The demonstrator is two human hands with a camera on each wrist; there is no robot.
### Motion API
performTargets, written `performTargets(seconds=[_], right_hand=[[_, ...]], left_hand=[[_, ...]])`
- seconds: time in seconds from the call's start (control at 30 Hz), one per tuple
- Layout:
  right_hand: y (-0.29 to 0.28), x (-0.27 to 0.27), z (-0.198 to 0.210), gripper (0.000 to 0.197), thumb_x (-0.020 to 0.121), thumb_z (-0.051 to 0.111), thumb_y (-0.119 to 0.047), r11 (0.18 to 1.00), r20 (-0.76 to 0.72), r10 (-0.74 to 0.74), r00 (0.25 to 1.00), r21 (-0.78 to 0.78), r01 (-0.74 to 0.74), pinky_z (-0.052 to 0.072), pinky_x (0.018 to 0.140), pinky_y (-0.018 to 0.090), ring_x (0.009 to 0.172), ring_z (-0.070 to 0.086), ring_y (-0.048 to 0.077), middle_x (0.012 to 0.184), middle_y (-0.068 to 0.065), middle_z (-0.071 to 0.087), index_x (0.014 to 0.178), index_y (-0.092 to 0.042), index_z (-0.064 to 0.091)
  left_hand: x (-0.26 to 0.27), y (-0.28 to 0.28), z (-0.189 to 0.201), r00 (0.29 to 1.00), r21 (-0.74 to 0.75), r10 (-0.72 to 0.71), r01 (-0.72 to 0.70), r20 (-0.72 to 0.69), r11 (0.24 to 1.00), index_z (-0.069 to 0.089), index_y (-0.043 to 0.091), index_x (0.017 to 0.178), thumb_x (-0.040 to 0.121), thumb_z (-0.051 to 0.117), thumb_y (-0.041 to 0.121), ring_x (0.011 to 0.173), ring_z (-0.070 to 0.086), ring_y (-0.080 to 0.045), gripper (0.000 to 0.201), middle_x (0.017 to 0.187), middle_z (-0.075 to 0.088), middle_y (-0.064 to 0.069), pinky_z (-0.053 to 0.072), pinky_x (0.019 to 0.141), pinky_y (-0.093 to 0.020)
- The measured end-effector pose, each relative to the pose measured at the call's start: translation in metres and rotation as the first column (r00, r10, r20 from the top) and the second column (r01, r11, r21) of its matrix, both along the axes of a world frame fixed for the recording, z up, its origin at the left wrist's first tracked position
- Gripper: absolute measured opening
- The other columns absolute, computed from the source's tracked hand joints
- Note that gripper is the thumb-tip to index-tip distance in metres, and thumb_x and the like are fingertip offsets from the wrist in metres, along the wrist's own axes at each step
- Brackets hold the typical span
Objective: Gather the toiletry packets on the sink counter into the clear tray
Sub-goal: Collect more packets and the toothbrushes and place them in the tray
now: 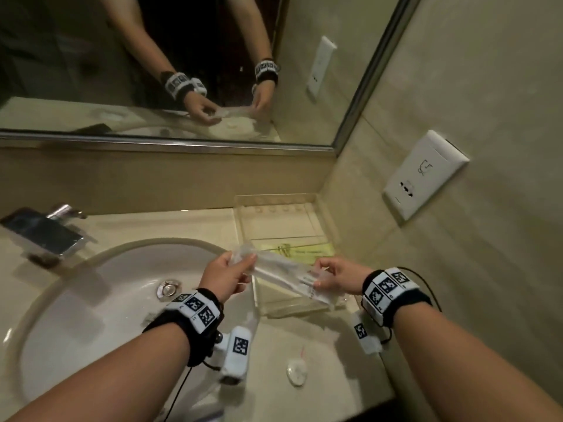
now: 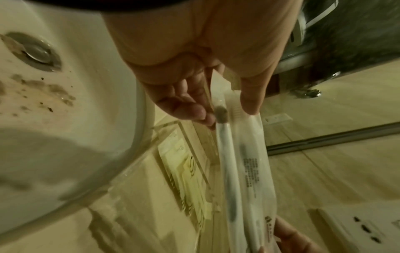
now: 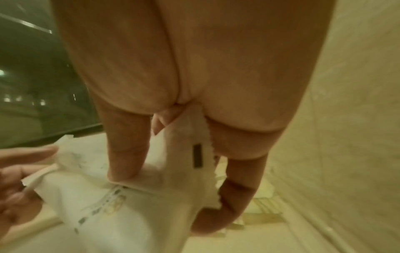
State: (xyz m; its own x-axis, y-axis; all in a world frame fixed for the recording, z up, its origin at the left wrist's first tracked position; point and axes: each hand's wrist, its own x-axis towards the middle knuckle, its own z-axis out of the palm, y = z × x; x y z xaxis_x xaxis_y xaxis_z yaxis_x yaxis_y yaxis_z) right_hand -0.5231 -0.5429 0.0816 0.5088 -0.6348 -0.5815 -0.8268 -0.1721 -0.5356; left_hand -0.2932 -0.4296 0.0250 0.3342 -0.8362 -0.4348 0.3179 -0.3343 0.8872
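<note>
Both hands hold one long clear toothbrush packet [image 1: 283, 271] level above the near half of the clear tray [image 1: 243, 205]. My left hand [image 1: 227, 274] pinches its left end; the left wrist view shows thumb and fingers [image 2: 194, 113] closed on the packet [image 2: 249, 171] near the brush head. My right hand [image 1: 330, 274] pinches the printed right end, seen as white wrapper [image 3: 188, 154] between thumb and fingers in the right wrist view. A yellow-green packet [image 1: 307, 251] lies inside the tray. A small round white packet [image 1: 297, 371] lies on the counter near the front edge.
The tray stands in the counter's back right corner by the tiled wall, under a white socket plate [image 1: 425, 175]. The white basin [image 1: 91, 300] with its drain [image 1: 167, 289] lies to the left. A chrome tap [image 1: 45, 233] stands at back left, a mirror [image 1: 167, 65] behind.
</note>
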Motion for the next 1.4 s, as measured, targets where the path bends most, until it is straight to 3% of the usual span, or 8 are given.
performTargets(seconds=[0.27, 0.37, 0.5, 0.67, 0.77, 0.93, 1.07, 1.4], right_hand=[[-0.063, 0.005, -0.045, 0.029, 0.087, 0.059, -0.017, 0.928, -0.39, 0.257, 0.884, -0.154, -0.338, 0.042, 0.078, 0.028, 0.101, 0.059, 0.025, 0.114, 0.004, 0.064, 0.116, -0.021, 0.058], [-0.076, 0.018, -0.061, 0.036, 0.087, 0.057, -0.008, 0.876, -0.506, 0.367, 0.781, -0.095, -0.473, 0.044, 0.081, 0.03, 0.111, 0.059, 0.029, 0.125, 0.009, 0.06, 0.122, -0.014, 0.056], [-0.083, 0.024, -0.082, 0.04, 0.086, 0.06, -0.006, 0.834, -0.586, 0.441, 0.679, -0.012, -0.552, 0.048, 0.092, 0.035, 0.114, 0.059, 0.03, 0.13, 0.01, 0.06, 0.125, -0.011, 0.056], [-0.085, 0.023, -0.09, 0.047, 0.087, 0.06, -0.009, 0.811, -0.598, 0.479, 0.642, 0.022, -0.584, 0.047, 0.101, 0.041, 0.12, 0.056, 0.029, 0.136, 0.009, 0.056, 0.133, -0.013, 0.051], [-0.087, 0.019, -0.096, 0.034, 0.079, 0.066, -0.012, 0.778, -0.63, 0.5, 0.594, 0.026, -0.628, 0.054, 0.089, 0.041, 0.103, 0.064, 0.029, 0.118, 0.007, 0.066, 0.112, -0.018, 0.061], [-0.081, 0.025, -0.093, 0.007, 0.085, 0.062, -0.016, 0.804, -0.586, 0.488, 0.647, 0.012, -0.595, 0.048, 0.074, 0.032, 0.084, 0.057, 0.027, 0.094, 0.009, 0.061, 0.091, -0.014, 0.058], [-0.077, 0.025, -0.094, 0.012, 0.087, 0.057, -0.02, 0.832, -0.48, 0.402, 0.78, -0.165, -0.53, 0.046, 0.072, 0.032, 0.091, 0.06, 0.029, 0.103, 0.007, 0.065, 0.097, -0.014, 0.058], [-0.059, 0.023, -0.102, 0.015, 0.087, 0.05, -0.013, 0.743, -0.415, 0.31, 0.856, -0.456, -0.49, 0.049, 0.072, 0.035, 0.082, 0.06, 0.029, 0.094, 0.008, 0.065, 0.1, -0.014, 0.057]], left_hand=[[-0.023, -0.031, -0.031, 0.897, 0.191, -0.183, 0.113, 0.402, 0.975, 0.065, 0.012, 0.088, 0.084, 0.066, 0.039, 0.076, 0.063, -0.022, 0.028, 0.086, 0.069, -0.005, 0.048, 0.069, -0.03], [-0.027, -0.036, -0.036, 0.764, 0.324, -0.322, 0.156, 0.559, 0.933, 0.064, 0.008, 0.099, 0.084, 0.063, 0.047, 0.089, 0.064, -0.027, 0.042, 0.095, 0.067, -0.01, 0.048, 0.076, -0.034], [-0.036, -0.04, -0.032, 0.485, 0.536, -0.581, 0.246, 0.653, 0.808, 0.056, 0.01, 0.072, 0.089, 0.057, 0.048, 0.062, 0.049, -0.018, 0.042, 0.065, 0.049, -0.002, 0.037, 0.054, -0.028], [-0.041, -0.043, -0.035, 0.34, 0.577, -0.634, 0.262, 0.695, 0.773, 0.058, 0.01, 0.108, 0.089, 0.059, 0.041, 0.093, 0.061, -0.023, 0.036, 0.104, 0.062, -0.008, 0.049, 0.076, -0.031], [-0.045, -0.041, -0.035, 0.309, 0.507, -0.576, 0.278, 0.757, 0.816, 0.047, 0.015, 0.122, 0.088, 0.063, 0.032, 0.098, 0.061, -0.025, 0.042, 0.121, 0.053, -0.007, 0.05, 0.076, -0.031], [-0.052, -0.043, -0.036, 0.092, 0.49, -0.545, 0.334, 0.833, 0.805, 0.054, 0.013, 0.111, 0.091, 0.051, 0.01, 0.099, 0.056, -0.027, 0.021, 0.111, 0.054, -0.006, 0.05, 0.077, -0.035], [-0.058, -0.042, -0.041, -0.086, 0.553, -0.566, 0.377, 0.82, 0.743, 0.062, 0.011, 0.103, 0.092, 0.047, 0.007, 0.103, 0.053, -0.029, 0.02, 0.106, 0.059, -0.007, 0.045, 0.079, -0.036], [-0.068, -0.044, -0.052, -0.193, 0.614, -0.611, 0.497, 0.768, 0.614, 0.067, 0.006, 0.104, 0.095, 0.041, 0.021, 0.097, 0.056, -0.032, 0.031, 0.104, 0.06, -0.01, 0.045, 0.074, -0.039]])
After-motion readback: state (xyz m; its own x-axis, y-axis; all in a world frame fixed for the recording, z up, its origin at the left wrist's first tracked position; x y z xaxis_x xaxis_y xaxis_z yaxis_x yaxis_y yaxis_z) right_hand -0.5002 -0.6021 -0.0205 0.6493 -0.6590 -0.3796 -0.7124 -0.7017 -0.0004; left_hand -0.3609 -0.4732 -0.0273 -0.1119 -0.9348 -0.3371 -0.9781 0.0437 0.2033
